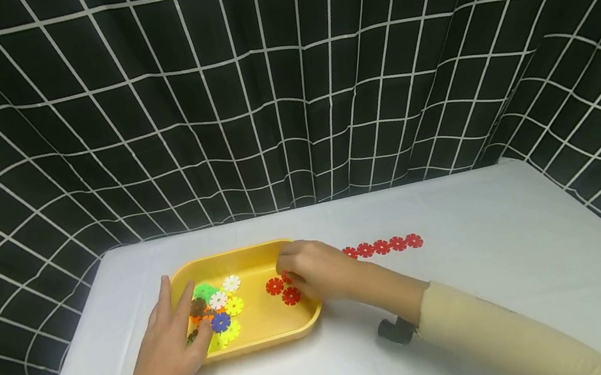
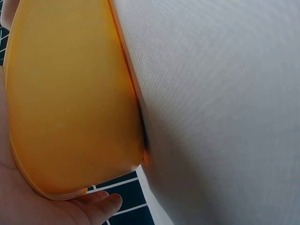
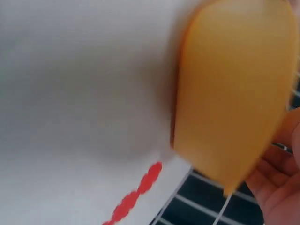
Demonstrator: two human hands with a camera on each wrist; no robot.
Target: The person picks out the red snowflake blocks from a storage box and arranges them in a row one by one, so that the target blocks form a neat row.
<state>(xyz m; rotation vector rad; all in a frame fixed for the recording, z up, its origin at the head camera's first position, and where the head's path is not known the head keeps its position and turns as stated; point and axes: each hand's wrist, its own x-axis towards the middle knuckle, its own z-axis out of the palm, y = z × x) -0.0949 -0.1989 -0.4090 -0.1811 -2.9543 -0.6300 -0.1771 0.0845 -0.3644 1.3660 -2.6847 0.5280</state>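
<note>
- A white cloth-covered table is running out of frame.
- A yellow oblong plastic tray is sitting on it.
- My left hand is resting wide-fingered at its left end.
- My right hand is hanging inside, fingertips hidden; I cannot tell whether it's pinching.
- A row of red notched discs is lying partly behind my wrist.
- Many-coloured notched discs are lying inside, some half-covered.
</note>
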